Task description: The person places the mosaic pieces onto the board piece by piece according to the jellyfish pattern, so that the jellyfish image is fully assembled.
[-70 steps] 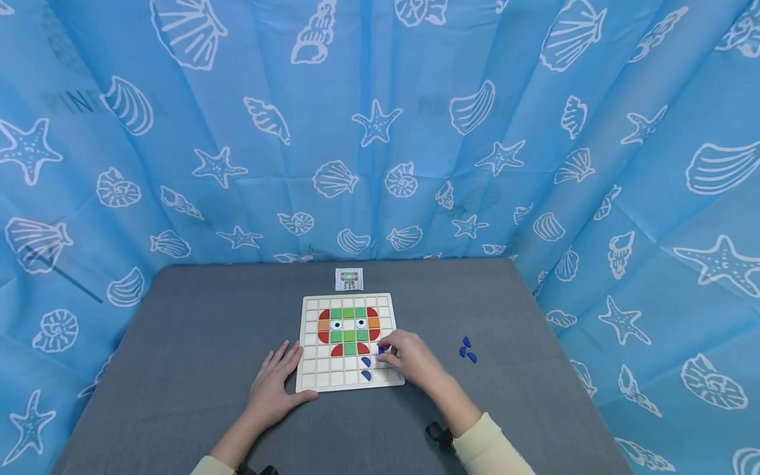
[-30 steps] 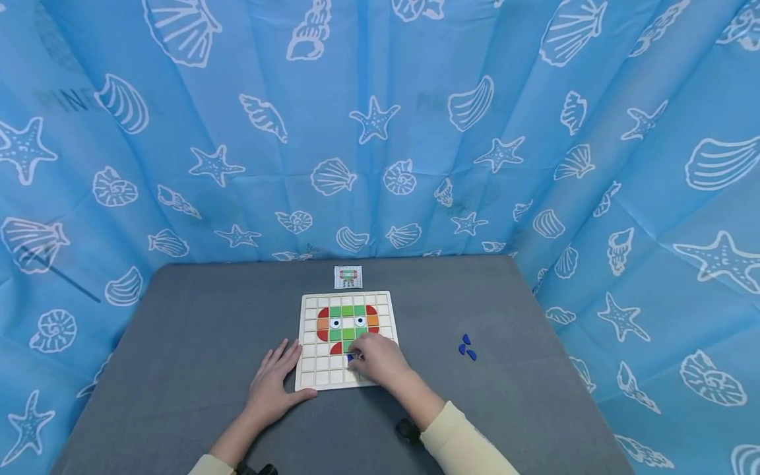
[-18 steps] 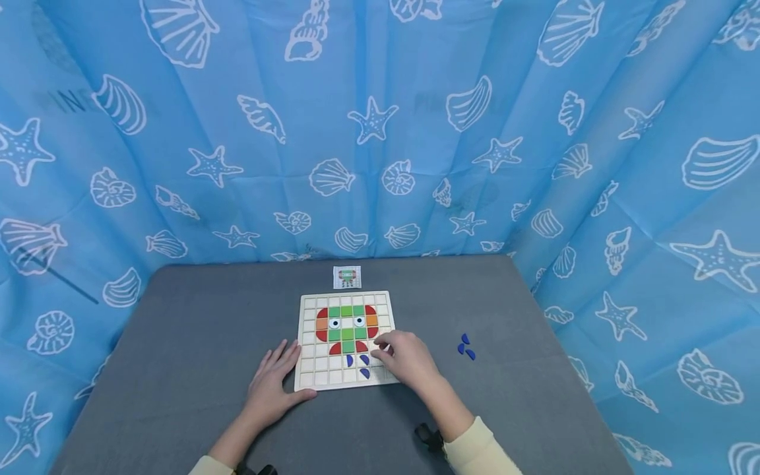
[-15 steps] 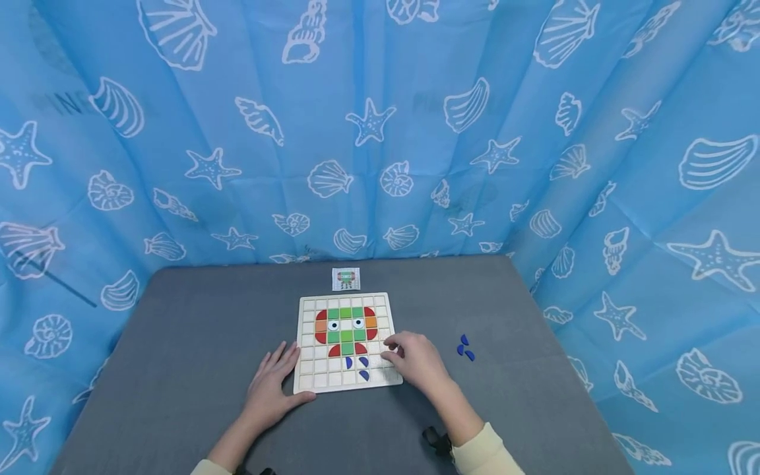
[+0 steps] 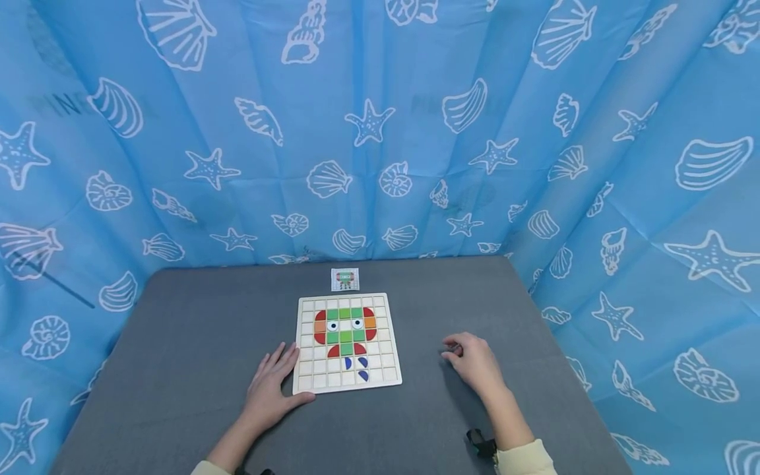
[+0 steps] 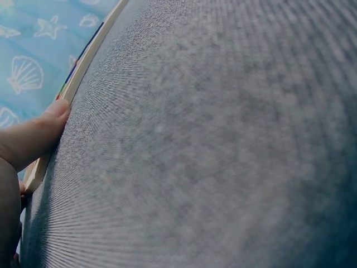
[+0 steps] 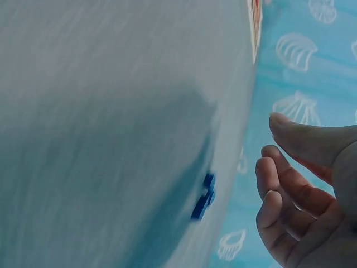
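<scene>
A white grid board (image 5: 388, 369) lies on the grey table with a figure of red, green, orange and eye tiles. Below the figure sit three blue half-circle tiles (image 5: 363, 375), the lower two tilted in their squares. My left hand (image 5: 268, 389) rests at the board's near left corner, its thumb (image 6: 47, 128) against the near edge and its fingers along the left side. To the right of the board, my right hand (image 5: 477, 363) hovers with loosely bent fingers and nothing between them. Loose blue half-circle tiles (image 7: 202, 204) lie beneath it, hidden from the head view.
A small pattern card (image 5: 345, 280) showing a similar figure lies behind the board. The table (image 5: 225, 316) ends at a blue shell-print curtain (image 5: 368, 198) at the back and right.
My right hand brought a blue half-circle tile to the square below the green column and let it go. It then moved right, off the board, over the loose blue tiles. My left hand stayed.
</scene>
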Demonstrator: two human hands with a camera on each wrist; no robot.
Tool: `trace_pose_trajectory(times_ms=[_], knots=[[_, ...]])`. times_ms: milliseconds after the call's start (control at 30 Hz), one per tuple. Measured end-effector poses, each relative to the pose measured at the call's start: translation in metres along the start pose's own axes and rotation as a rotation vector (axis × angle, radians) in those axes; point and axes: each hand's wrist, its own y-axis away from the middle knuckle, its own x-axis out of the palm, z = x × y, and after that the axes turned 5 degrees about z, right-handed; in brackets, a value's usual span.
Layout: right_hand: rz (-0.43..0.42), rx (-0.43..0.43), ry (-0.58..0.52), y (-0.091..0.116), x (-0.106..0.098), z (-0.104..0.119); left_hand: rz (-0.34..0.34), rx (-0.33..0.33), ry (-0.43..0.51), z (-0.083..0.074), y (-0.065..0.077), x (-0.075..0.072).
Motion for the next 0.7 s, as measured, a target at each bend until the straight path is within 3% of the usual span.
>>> trace_pose_trajectory(times_ms=[333,700], knots=[[0.093,0.121,0.001,0.008,-0.008,-0.038,-0.009,0.007,-0.007,0.001,0.001,0.0],[0.102,0.101,-0.04,0.002,-0.004,-0.046,-0.023,0.02,0.024,0.0,0.001,-0.002]])
